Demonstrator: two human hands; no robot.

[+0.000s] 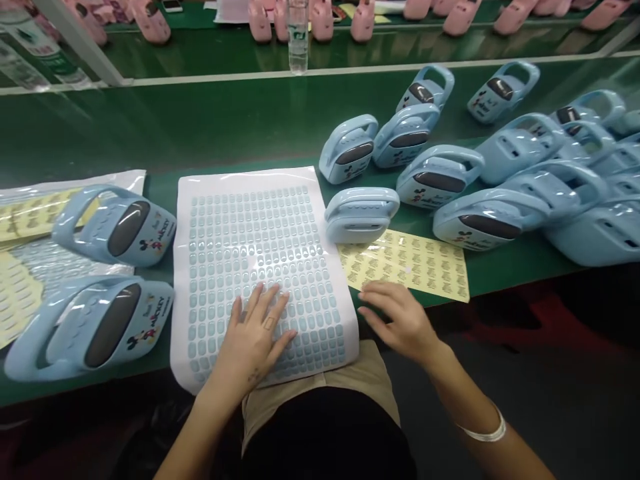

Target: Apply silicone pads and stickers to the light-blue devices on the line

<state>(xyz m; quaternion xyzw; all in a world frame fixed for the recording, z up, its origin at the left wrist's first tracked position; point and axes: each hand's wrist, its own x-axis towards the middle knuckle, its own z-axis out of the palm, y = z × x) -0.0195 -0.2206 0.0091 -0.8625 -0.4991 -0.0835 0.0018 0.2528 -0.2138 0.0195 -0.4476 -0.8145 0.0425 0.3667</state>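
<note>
A dark top (325, 433) and khaki shorts (320, 373) fill the bottom of the head view. Just ahead, the left hand (255, 327) lies flat with fingers spread on a white backing sheet of pale blue rubber pads (265, 247). The right hand (400, 317), a silver bangle (480, 430) at its wrist, hovers empty just beside the sheet's right edge, near a yellow label sheet (405, 263). The hands are well apart, neither clamped on anything. Left of the left hand lie two blue Mickey Mouse-printed handled plastic units (115, 227); beyond the right hand, more crowd the green workbench (150, 127).
</note>
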